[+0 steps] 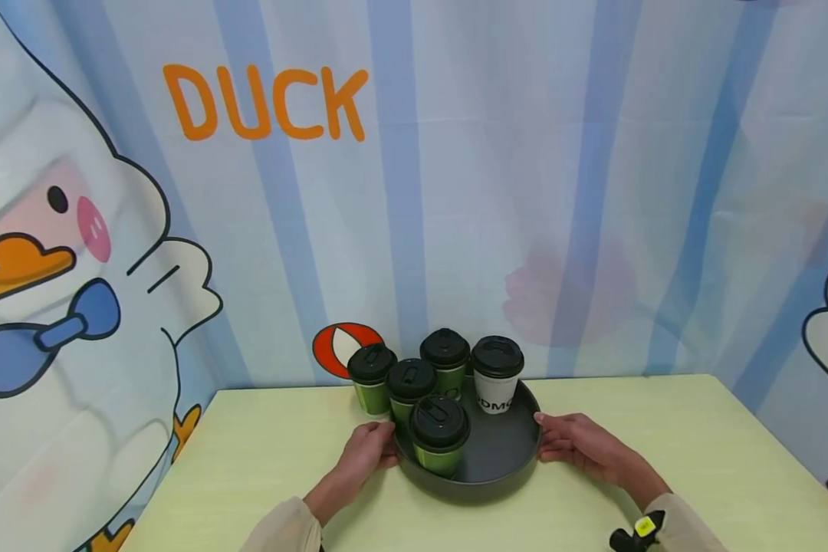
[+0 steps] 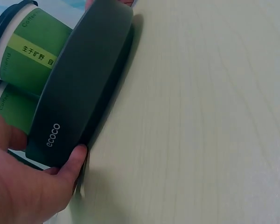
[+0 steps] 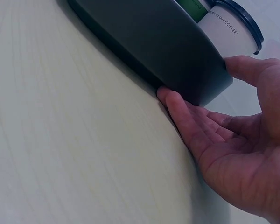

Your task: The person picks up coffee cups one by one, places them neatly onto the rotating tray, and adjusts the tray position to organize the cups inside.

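Observation:
A round dark grey tray (image 1: 500, 448) with a raised wall is held between my two hands at the table's middle. My left hand (image 1: 367, 454) grips its left side, and in the left wrist view fingers reach its lower edge by the "ecoco" lettering. On the opposite side my right hand (image 1: 583, 443) holds the wall, thumb at the rim and fingertips at the bottom edge. In the tray stand a white cup (image 1: 494, 391) and several green paper cups (image 1: 438, 458), all with black lids. The leftmost green cup (image 1: 371, 396) appears to be outside the tray, just past its left rim.
The pale wooden table (image 1: 283, 437) extends to both sides of the tray. Close behind the cups hangs a blue striped curtain (image 1: 455, 192) printed with a duck and the word DUCK. A black device (image 1: 638, 533) is worn at my right wrist.

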The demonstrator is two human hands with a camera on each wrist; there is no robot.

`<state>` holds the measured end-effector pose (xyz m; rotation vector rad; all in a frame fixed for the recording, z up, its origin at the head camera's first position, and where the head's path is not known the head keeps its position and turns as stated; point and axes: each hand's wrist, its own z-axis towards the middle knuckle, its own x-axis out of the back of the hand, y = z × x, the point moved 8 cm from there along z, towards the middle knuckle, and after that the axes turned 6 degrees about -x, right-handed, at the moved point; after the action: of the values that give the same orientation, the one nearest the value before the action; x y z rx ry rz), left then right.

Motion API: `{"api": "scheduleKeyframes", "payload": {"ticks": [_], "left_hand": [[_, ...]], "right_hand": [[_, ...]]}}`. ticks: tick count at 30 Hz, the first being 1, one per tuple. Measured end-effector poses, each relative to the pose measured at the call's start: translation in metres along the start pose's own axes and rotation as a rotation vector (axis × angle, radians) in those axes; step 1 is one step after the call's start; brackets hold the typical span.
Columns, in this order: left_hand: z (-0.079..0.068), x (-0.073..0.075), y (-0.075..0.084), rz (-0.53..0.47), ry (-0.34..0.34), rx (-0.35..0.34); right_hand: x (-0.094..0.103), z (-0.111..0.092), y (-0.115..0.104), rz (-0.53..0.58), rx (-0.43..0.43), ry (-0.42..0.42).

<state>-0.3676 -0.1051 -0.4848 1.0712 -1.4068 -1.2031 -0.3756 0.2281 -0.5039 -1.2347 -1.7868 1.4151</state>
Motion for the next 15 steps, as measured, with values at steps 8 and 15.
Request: {"api": "scheduleKeyframes", "payload": {"ticks": [8,15], "left_hand": [[0.000,-0.002,-0.002,-0.053,-0.010,-0.007],[0.000,-0.002,-0.004,-0.071,-0.013,0.002]], "right_hand": [[-0.001,-0.006,0.007,0.030,-0.081,-0.005],[-0.011,-0.011,0.010,0.025,-0.133,-0.143]]}}
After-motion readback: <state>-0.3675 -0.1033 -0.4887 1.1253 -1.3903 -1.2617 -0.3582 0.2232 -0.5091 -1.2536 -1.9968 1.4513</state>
